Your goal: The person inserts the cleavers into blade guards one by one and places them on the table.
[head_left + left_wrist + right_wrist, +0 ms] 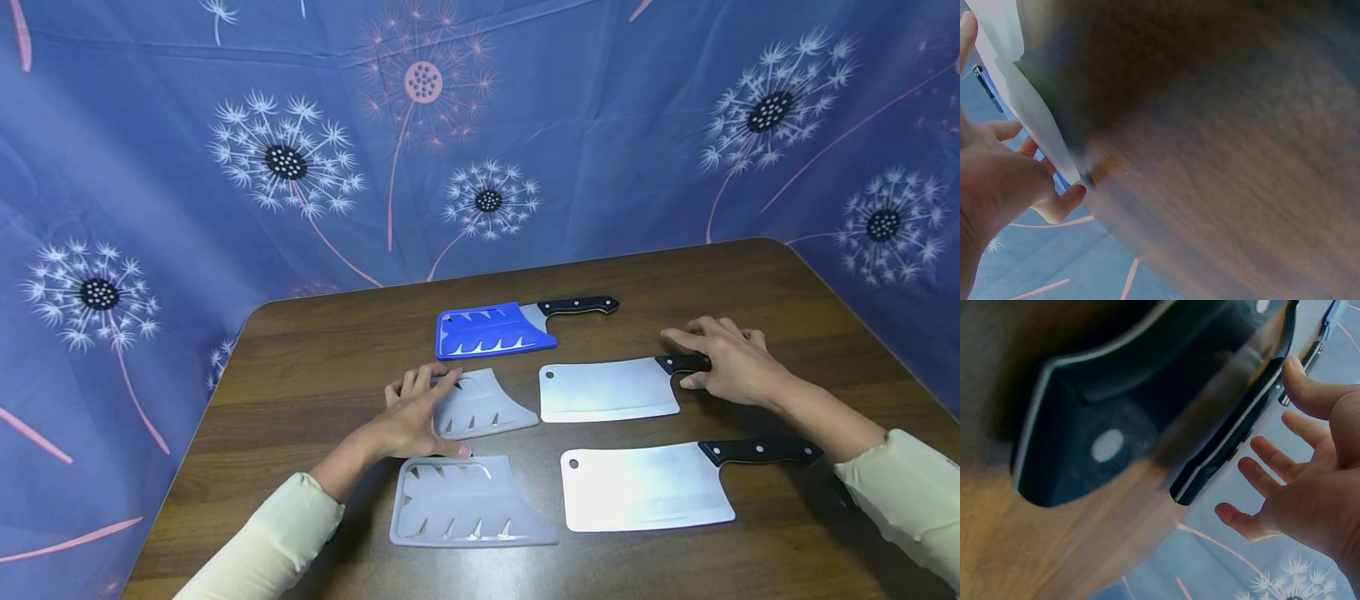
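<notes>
A frosted white blade cover (487, 404) lies flat in the middle of the table, with my left hand (408, 417) spread over its left end. Those fingers look loose; whether they touch the cover I cannot tell. To its right is a bare cleaver (606, 392), its blade pointing left. Around that cleaver's black handle (1235, 437) my right hand (1310, 481) hovers, fingers apart and not closed on it. Nearer to me lie a second white cover (472, 504) and a second bare cleaver (645, 490), side by side.
Behind them, a third cleaver with a black handle (577, 306) sits inside a blue blade cover (491, 333). Everything lies on a brown wooden table (315, 350) with rounded far corners. A blue cloth (585, 183) with dandelion prints hangs beyond its far edge.
</notes>
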